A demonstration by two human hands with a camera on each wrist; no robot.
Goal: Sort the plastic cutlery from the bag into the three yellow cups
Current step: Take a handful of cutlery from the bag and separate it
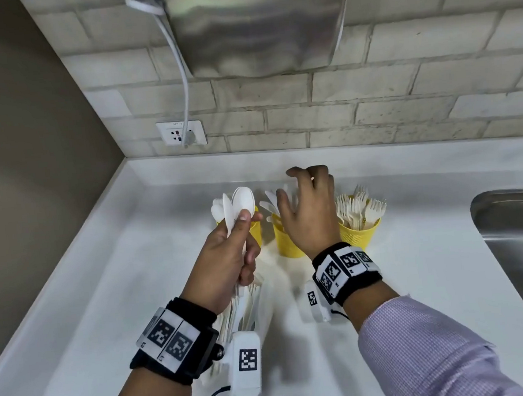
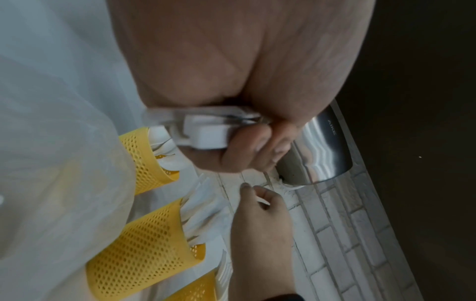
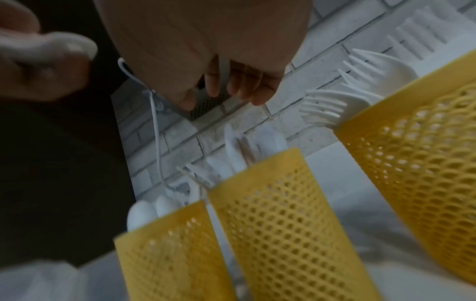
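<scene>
"AIKE" readable on steel dryer (image 2: 327, 140). Left hand (image 1: 227, 252) grips white spoons (image 1: 238, 204), raised over left cup (image 1: 255, 230). Right hand (image 1: 309, 212) hovers over middle cup (image 1: 285, 243), fingers loosely spread, empty.

Middle cup (image 1: 285, 240) half behind right hand (image 1: 309, 212)

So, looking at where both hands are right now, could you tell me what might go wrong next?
1. The left hand grips several white plastic spoons in one bunch; dropped together into the left yellow mesh cup, some could miss or tip that light cup.
2. The right hand hangs over the middle yellow mesh cup, close to the crowded white plastic forks in the right yellow mesh cup; pulling back could snag the tines.
</scene>
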